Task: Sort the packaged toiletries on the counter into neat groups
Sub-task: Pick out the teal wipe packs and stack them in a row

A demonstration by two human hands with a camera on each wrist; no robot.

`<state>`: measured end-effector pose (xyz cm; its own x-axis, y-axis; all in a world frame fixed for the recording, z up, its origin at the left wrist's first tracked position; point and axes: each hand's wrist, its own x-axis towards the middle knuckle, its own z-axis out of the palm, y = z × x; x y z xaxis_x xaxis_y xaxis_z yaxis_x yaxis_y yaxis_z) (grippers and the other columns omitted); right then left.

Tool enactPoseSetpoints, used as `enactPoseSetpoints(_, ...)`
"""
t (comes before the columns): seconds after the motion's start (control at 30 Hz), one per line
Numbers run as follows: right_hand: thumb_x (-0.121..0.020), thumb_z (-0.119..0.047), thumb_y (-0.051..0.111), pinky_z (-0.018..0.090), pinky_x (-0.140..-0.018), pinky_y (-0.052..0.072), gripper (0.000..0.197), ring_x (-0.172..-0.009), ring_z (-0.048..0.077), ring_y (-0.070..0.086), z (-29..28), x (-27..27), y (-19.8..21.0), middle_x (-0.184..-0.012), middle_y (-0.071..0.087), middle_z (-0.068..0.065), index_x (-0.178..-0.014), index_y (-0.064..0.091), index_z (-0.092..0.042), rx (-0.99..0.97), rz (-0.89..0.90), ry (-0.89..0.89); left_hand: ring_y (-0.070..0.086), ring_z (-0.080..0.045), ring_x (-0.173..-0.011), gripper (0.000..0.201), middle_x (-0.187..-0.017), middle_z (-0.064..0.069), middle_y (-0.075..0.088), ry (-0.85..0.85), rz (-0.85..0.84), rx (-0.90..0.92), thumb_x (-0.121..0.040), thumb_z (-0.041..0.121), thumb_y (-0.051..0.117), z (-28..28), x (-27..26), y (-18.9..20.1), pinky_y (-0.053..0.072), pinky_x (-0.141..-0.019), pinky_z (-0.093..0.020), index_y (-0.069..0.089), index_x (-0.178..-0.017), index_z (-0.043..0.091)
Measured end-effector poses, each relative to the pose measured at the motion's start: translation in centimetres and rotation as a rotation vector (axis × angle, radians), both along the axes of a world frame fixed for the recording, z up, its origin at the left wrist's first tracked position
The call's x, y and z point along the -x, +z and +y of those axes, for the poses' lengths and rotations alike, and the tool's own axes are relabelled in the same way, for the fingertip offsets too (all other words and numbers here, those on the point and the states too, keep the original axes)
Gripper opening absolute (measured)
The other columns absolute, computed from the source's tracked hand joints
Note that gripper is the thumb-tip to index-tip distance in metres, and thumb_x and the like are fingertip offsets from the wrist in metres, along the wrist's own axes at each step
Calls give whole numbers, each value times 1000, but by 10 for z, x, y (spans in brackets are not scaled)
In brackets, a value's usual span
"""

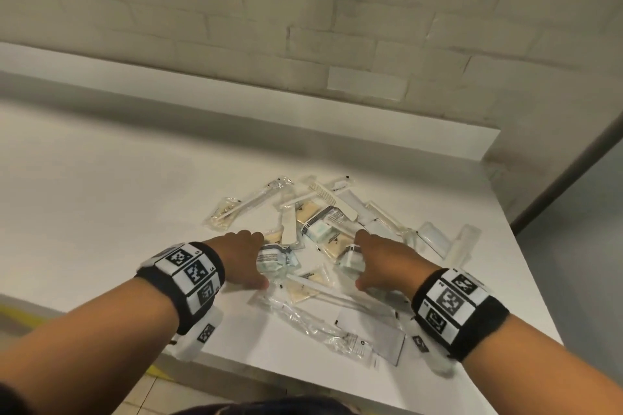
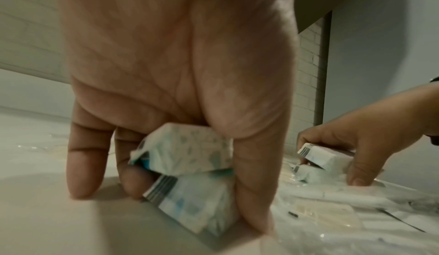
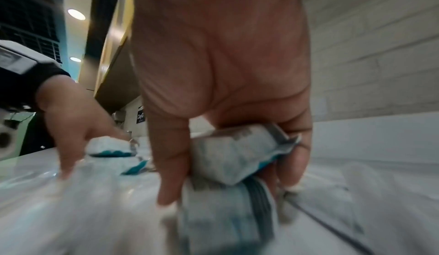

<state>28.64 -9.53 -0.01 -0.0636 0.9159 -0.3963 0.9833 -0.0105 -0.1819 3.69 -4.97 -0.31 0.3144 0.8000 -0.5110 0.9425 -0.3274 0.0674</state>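
Note:
A loose pile of packaged toiletries lies on the white counter: combs, toothbrushes, beige sachets and white-and-teal soap packets. My left hand grips two stacked soap packets between thumb and fingers at the pile's left edge, the lower packet touching the counter. My right hand grips two more soap packets the same way, on top of clear wrappers. Another soap packet lies between the hands, farther back.
A raised ledge and a brick wall back the counter. The counter's front edge runs just below my wrists, and its right edge falls away past the pile. Bare counter stretches to the left.

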Motion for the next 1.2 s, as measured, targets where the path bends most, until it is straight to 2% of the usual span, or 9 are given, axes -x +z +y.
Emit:
enactPoseSetpoints(0.1, -74, -20, 70, 33, -74, 55, 49, -85, 16, 60, 19, -1, 19, -102, 60, -3, -118, 48, -21, 80, -8, 69, 52, -23, -114, 78, -130, -5, 45, 2, -20, 5, -78, 54, 64, 0, 0, -1, 46, -90, -33, 32, -139, 18)
enactPoseSetpoints(0.2, -70, -28, 75, 33, -74, 50, 40, -87, 17, 57, 46, 11, 36, -101, 58, -4, -100, 50, -28, -98, 58, 163, 52, -22, -112, 75, -128, -5, 46, 17, -32, -3, -78, 53, 65, -1, 0, -1, 45, -86, -31, 34, -137, 18)
enactPoseSetpoints(0.37, -78, -23, 68, 29, -68, 47, 43, -86, 17, 54, 83, 43, 25, -103, 51, 0, -115, 46, -31, -153, 99, 236, 50, -23, -117, 75, -131, -6, 45, 12, -26, -24, -80, 51, 65, -3, -1, -2, 44, -92, -33, 33, -138, 16)
enactPoseSetpoints(0.53, -77, -58, 64, 35, -81, 40, 54, -101, 24, 48, 87, 51, 9, -111, 56, 3, -121, 48, -31, -232, -152, 423, 49, -23, -114, 68, -127, -4, 46, -15, -65, -95, -79, 51, 63, -4, 4, -10, 43, -86, -33, 38, -133, 17)
enactPoseSetpoints(0.67, -74, -54, 68, 33, -77, 45, 55, -97, 21, 54, 98, 36, 16, -106, 59, 1, -118, 49, -28, -243, -40, 257, 52, -19, -103, 59, -120, 0, 51, 9, -187, -151, -80, 58, 57, -1, 18, -10, 40, -75, -29, 44, -125, 21)
enactPoseSetpoints(0.83, -73, -23, 81, 16, -59, 45, 42, -79, 3, 61, 113, 16, 43, -95, 66, -9, -105, 55, -23, -423, 734, -255, 52, -23, -105, 55, -114, -4, 51, 189, -333, -328, -81, 57, 57, 38, 58, 5, 41, -76, -30, 47, -116, 17)
enactPoseSetpoints(0.93, -77, -18, 77, 20, -67, 50, 39, -85, 10, 64, 121, 15, 45, -101, 67, -5, -106, 52, -26, -524, 1010, -448, 52, -25, -107, 57, -117, -6, 53, 223, -263, -273, -82, 57, 56, 69, 76, 5, 44, -84, -33, 46, -119, 15)
enactPoseSetpoints(1.0, -78, -17, 76, 27, -71, 51, 41, -86, 11, 64, 127, 17, 48, -102, 66, -4, -110, 49, -23, -569, 1048, -508, 52, -21, -98, 54, -111, -3, 54, 188, -267, -190, -81, 57, 56, 81, 79, 1, 44, -78, -31, 45, -116, 18)
enactPoseSetpoints(1.2, -80, -17, 75, 15, -63, 42, 46, -82, 1, 58, 130, 40, 57, -94, 58, -14, -114, 45, -21, -721, 838, -526, 47, -18, -101, 54, -112, 0, 52, -64, -363, -141, -75, 58, 58, 83, 53, -11, 44, -80, -31, 47, -114, 21)
